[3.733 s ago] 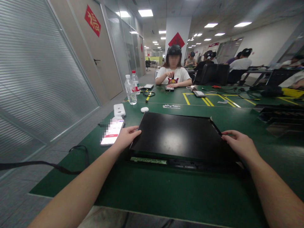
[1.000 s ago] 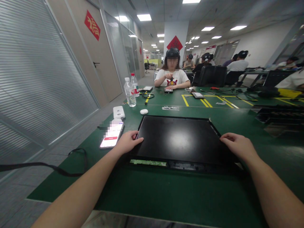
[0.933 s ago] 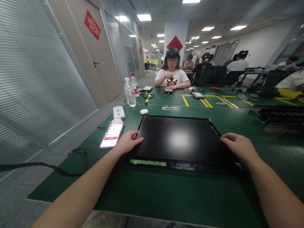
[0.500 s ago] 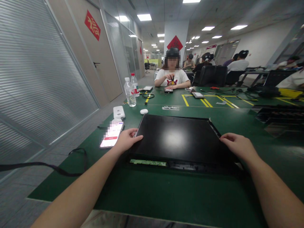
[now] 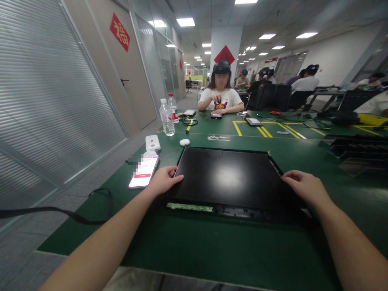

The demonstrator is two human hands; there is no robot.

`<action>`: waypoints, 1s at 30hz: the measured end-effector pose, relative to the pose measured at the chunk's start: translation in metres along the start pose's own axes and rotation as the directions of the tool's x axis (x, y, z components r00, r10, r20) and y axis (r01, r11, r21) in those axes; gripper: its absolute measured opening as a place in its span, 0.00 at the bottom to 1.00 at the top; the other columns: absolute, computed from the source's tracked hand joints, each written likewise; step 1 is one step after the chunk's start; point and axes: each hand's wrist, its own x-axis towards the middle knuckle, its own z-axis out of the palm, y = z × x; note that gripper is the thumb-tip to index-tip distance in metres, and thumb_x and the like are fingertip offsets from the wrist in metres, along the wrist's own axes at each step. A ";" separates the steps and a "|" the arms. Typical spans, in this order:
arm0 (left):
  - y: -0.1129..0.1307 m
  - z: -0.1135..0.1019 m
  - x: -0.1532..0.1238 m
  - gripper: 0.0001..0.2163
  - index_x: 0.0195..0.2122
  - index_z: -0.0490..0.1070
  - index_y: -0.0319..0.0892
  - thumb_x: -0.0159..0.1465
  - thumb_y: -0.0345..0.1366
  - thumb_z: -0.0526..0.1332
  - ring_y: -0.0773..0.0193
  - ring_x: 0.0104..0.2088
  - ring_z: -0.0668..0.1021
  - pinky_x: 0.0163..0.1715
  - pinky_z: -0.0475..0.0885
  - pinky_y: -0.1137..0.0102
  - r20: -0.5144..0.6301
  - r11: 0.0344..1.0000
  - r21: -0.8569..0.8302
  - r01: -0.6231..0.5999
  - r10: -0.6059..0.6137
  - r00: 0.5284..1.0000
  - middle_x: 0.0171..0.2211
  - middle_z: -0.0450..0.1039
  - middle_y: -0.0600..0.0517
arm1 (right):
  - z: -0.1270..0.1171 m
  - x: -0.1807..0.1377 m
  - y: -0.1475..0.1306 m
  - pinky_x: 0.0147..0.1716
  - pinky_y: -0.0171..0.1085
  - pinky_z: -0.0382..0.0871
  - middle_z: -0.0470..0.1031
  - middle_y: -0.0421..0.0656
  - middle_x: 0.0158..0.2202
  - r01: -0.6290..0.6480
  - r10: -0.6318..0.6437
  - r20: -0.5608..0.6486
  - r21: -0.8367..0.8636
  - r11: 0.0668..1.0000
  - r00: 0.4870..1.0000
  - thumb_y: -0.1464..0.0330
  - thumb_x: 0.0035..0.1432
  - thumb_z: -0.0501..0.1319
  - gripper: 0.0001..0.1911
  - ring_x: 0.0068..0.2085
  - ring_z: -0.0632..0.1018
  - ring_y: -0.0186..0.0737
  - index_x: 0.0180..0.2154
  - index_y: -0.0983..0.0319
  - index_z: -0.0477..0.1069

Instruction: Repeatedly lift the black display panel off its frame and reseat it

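Note:
A black display panel (image 5: 212,173) lies face up in front of me, set in a thin dark frame. Along its near edge runs a green circuit board strip (image 5: 189,207). My left hand (image 5: 165,179) is closed on the panel's left edge, thumb on top of the screen and fingers at the side. At the right edge, my right hand (image 5: 306,186) pinches the panel's side between thumb and fingertips. The undersides of both grips are hidden.
Left of the panel are a lit phone (image 5: 144,171), a white power bank (image 5: 152,143) and a small white case (image 5: 184,142). Two bottles (image 5: 167,118) stand farther back. Across the green table (image 5: 218,250) a person (image 5: 221,97) works on a small device. Dark panels (image 5: 357,147) are stacked right.
The view has shifted very slightly. Both hands keep the same hold on the panel, and the panel has hardly moved.

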 end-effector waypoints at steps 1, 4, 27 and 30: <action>0.001 0.000 0.000 0.22 0.46 0.87 0.43 0.59 0.52 0.68 0.51 0.35 0.78 0.34 0.68 0.64 0.006 1.000 0.018 -0.006 0.006 1.000 0.27 0.72 0.53 | 0.000 0.000 0.001 0.39 0.48 0.77 0.85 0.46 0.32 0.010 -0.010 -0.002 -0.003 1.000 1.000 0.55 0.53 0.63 0.12 0.36 0.83 0.54 0.29 0.51 0.82; 0.004 0.000 -0.002 0.19 0.45 0.87 0.44 0.62 0.51 0.66 0.50 0.36 0.79 0.36 0.68 0.64 0.019 0.996 0.086 -0.012 0.010 1.000 0.30 0.75 0.51 | 0.001 0.001 0.002 0.39 0.48 0.77 0.85 0.45 0.31 0.023 -0.023 -0.010 -0.007 1.000 1.000 0.55 0.53 0.63 0.11 0.36 0.83 0.54 0.29 0.51 0.82; 0.010 0.004 -0.007 0.19 0.46 0.83 0.42 0.65 0.51 0.65 0.48 0.43 0.80 0.48 0.75 0.60 0.011 0.985 0.167 -0.051 0.050 0.999 0.44 0.76 0.44 | 0.000 -0.001 -0.001 0.39 0.49 0.76 0.85 0.47 0.32 -0.022 0.023 -0.026 0.014 1.000 0.999 0.54 0.53 0.62 0.12 0.37 0.83 0.56 0.28 0.51 0.82; 0.010 0.003 -0.007 0.19 0.46 0.83 0.41 0.66 0.51 0.64 0.47 0.44 0.80 0.50 0.75 0.59 0.024 0.982 0.182 -0.054 0.050 0.998 0.44 0.75 0.44 | -0.002 -0.001 -0.003 0.40 0.48 0.75 0.85 0.47 0.33 -0.032 0.032 -0.017 0.002 0.999 0.999 0.54 0.53 0.62 0.13 0.38 0.83 0.56 0.29 0.52 0.82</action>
